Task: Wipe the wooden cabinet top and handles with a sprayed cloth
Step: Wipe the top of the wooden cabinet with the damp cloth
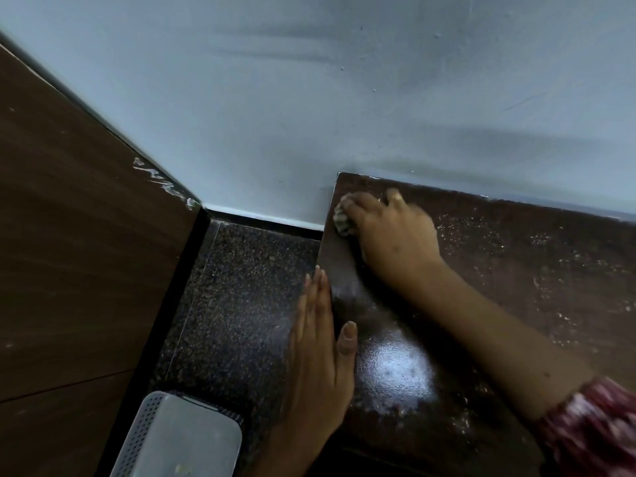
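Two hands work mid-frame on the cabinet top (499,270): the right hand (392,232), somewhat blurred, seemingly clenches the bunched cloth (341,220) near its far left corner, while the left hand (318,359) lies flat, fingers together, thumb spread, along the left edge.
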Demonstrator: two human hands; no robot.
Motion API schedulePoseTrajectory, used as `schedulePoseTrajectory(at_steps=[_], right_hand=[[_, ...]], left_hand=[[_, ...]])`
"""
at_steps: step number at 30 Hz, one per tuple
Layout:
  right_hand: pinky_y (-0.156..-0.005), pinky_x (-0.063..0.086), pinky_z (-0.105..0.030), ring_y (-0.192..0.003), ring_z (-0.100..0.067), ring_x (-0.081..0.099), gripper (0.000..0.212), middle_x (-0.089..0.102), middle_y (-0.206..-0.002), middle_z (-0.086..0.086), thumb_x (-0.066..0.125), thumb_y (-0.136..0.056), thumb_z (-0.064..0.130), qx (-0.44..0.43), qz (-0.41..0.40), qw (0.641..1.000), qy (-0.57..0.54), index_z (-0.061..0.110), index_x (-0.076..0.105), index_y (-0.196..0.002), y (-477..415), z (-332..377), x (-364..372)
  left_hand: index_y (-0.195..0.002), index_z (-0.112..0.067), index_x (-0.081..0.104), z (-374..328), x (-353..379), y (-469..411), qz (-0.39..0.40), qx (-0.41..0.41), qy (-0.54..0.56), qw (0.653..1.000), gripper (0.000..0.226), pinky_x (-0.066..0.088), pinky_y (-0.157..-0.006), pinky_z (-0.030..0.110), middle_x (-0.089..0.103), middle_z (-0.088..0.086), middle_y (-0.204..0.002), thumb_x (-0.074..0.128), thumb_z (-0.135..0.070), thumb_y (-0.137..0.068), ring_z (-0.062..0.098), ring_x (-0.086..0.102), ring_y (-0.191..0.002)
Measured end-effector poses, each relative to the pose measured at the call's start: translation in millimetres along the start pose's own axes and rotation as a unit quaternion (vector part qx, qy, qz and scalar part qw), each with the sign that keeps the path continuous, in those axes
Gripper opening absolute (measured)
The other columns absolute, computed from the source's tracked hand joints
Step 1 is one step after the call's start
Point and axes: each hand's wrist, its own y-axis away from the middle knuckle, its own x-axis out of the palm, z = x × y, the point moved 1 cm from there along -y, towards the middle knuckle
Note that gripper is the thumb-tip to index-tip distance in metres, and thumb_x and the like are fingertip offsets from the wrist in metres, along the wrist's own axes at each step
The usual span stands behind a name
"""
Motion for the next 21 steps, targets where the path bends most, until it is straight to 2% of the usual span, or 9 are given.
schedulePoseTrajectory(at_steps=[4,9,11,14,15,18,21], right_hand=[[-0.081,0.047,-0.040,-0.123,-0.032,0.041,0.045,0.048,-0.137,-0.003,0.043,-0.095,0.013,0.079,-0.011,0.997,0.007,0.017,0.039,-0.139,-31.1,-17.7,-0.4],[-0.078,0.049,-0.038,-0.123,-0.032,0.043,0.046,0.044,-0.142,-0.003,0.047,-0.097,0.019,0.107,0.000,0.994,0.004,0.015,0.036,-0.141,-12.7,-13.2,4.4],[-0.068,0.052,-0.037,-0.114,-0.034,0.053,0.047,0.050,-0.138,-0.005,0.055,-0.093,0.023,0.088,0.002,0.996,0.016,0.012,0.045,-0.137,12.2,-0.7,9.5],[-0.050,0.052,-0.033,-0.089,-0.035,0.065,0.054,0.063,-0.124,-0.009,0.073,-0.075,0.023,0.053,-0.016,0.998,0.004,0.007,0.060,-0.124,61.2,21.1,15.3],[-0.049,0.052,-0.032,-0.085,-0.034,0.065,0.053,0.064,-0.123,-0.011,0.071,-0.074,0.020,0.038,-0.024,0.999,-0.005,0.005,0.060,-0.124,78.5,29.4,16.5],[-0.053,0.054,-0.036,-0.080,-0.033,0.066,0.052,0.065,-0.120,-0.011,0.042,-0.076,0.015,0.000,-0.038,0.999,-0.028,0.004,0.062,-0.122,127.6,58.5,14.1],[-0.053,0.055,-0.035,-0.076,-0.031,0.068,0.048,0.069,-0.115,-0.009,0.040,-0.074,0.015,-0.023,-0.025,0.998,-0.047,0.009,0.069,-0.113,168.2,82.3,18.6]], left_hand=[[-0.149,-0.024,0.007,4.6,0.3,-1.7,-0.010,0.045,-0.032,0.998,0.068,-0.004,-0.112,0.012,-0.001,-0.022,-0.156,0.011,-0.062,-0.092,0.004,0.001,-0.144],[-0.148,-0.015,0.018,4.2,-0.5,-1.0,-0.017,0.058,-0.003,0.998,0.072,0.005,-0.115,0.017,0.019,-0.002,-0.156,0.012,-0.061,-0.093,0.006,0.010,-0.144],[-0.147,-0.013,0.021,5.2,-1.3,-0.3,-0.022,0.066,0.023,0.997,0.072,0.009,-0.116,0.021,0.022,-0.001,-0.155,0.011,-0.059,-0.093,0.005,0.012,-0.143],[-0.146,-0.015,0.024,8.6,-2.0,2.0,-0.034,0.059,0.081,0.994,0.070,0.013,-0.115,0.021,0.024,-0.004,-0.155,0.011,-0.059,-0.094,0.009,0.018,-0.143],[-0.146,-0.016,0.025,9.9,-2.3,2.5,-0.039,0.055,0.107,0.992,0.069,0.015,-0.115,0.022,0.025,-0.006,-0.155,0.011,-0.059,-0.094,0.011,0.020,-0.143],[-0.144,-0.014,0.030,12.0,-5.0,3.7,-0.042,0.056,0.157,0.985,0.069,0.020,-0.115,0.028,0.030,-0.004,-0.154,0.012,-0.058,-0.094,0.015,0.025,-0.142],[-0.143,-0.011,0.032,11.0,-6.9,3.6,-0.031,0.056,0.164,0.984,0.072,0.017,-0.115,0.027,0.032,-0.003,-0.151,0.010,-0.060,-0.094,0.013,0.024,-0.142]])
